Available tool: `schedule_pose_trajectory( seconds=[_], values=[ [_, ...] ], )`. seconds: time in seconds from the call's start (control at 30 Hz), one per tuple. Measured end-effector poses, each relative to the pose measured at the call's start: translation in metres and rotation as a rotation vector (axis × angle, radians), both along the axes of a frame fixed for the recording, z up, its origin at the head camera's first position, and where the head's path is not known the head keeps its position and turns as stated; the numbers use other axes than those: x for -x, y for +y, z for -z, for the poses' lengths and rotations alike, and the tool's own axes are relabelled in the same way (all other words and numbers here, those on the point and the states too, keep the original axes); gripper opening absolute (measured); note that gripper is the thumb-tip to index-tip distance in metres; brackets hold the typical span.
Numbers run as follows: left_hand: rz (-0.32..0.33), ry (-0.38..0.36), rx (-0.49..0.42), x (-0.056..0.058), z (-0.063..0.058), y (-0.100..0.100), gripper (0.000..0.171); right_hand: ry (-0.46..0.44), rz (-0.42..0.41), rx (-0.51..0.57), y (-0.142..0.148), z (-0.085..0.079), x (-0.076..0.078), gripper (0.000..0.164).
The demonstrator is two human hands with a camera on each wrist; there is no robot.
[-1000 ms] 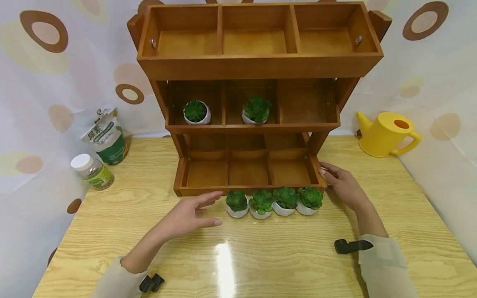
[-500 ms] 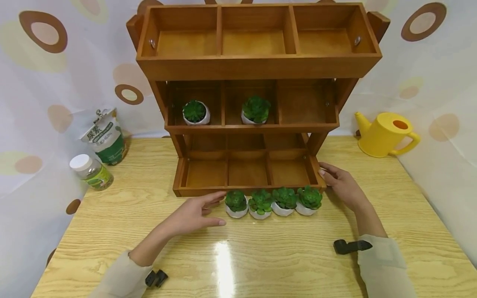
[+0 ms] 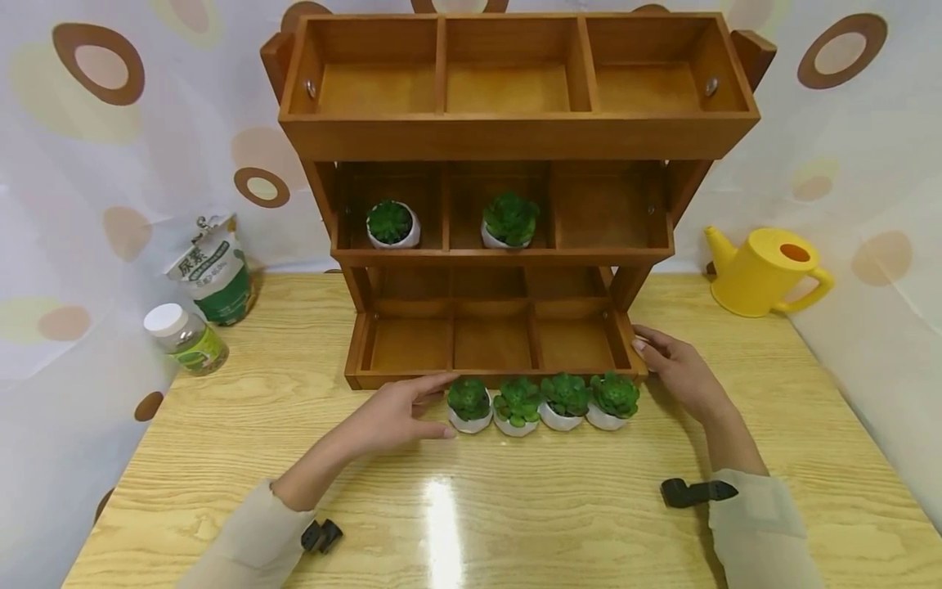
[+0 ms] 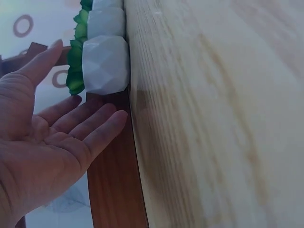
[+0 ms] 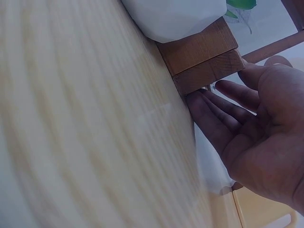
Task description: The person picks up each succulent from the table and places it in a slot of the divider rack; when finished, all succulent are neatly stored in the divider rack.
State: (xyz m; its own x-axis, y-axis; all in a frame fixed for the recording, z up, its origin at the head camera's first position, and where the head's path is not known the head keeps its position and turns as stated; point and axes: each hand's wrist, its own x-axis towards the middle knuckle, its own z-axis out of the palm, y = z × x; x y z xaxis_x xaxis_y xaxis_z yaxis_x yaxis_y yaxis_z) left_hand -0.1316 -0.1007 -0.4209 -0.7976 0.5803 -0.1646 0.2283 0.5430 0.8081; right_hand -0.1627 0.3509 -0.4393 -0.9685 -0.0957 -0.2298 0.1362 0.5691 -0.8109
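Observation:
Several small potted succulents in white faceted pots stand in a row on the table, against the front of a three-tier wooden shelf [image 3: 515, 139]. My left hand [image 3: 390, 415] reaches to the leftmost succulent [image 3: 469, 401], thumb and straight fingers spread at its pot. In the left wrist view, the fingers lie close to the white pot [image 4: 105, 66] without closing around it. At the right end of the bottom tier, my right hand [image 3: 680, 372] rests its thumb and extended fingers against the shelf's end, as the right wrist view also shows at the wooden corner [image 5: 204, 71].
Two more succulents, one on the left [image 3: 393, 224] and one in the middle [image 3: 509, 219], sit in the second tier. A white-capped jar [image 3: 186, 338] and a green-and-white bag [image 3: 217, 274] stand at left. A yellow watering can [image 3: 765, 270] stands at right.
My left hand has moved slightly right, bringing thumb and fingers up to the leftmost succulent. The right hand stays at the shelf's end. The head view has shifted a little.

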Motion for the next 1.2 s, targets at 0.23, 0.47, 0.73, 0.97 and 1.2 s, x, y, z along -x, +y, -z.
schedule_pose_trajectory(
  seconds=[0.23,0.47,0.73,0.97,1.2],
  values=[
    [0.014,0.024,0.021,0.004,0.001,0.008,0.077,0.004,-0.004,0.001,-0.001,0.001,0.0,0.071],
    [0.022,0.024,0.011,0.008,0.0,0.014,0.073,0.006,0.001,-0.016,0.0,0.001,0.0,0.072],
    [0.022,0.014,-0.006,0.012,0.0,0.019,0.069,0.001,0.003,-0.006,0.002,0.002,0.001,0.074],
    [0.043,0.051,0.033,0.015,0.002,0.025,0.07,-0.011,0.006,-0.005,0.003,0.003,0.002,0.074],
    [0.08,0.076,0.074,0.016,0.007,0.027,0.068,-0.008,0.007,0.002,0.002,0.003,0.002,0.074]
  ],
)
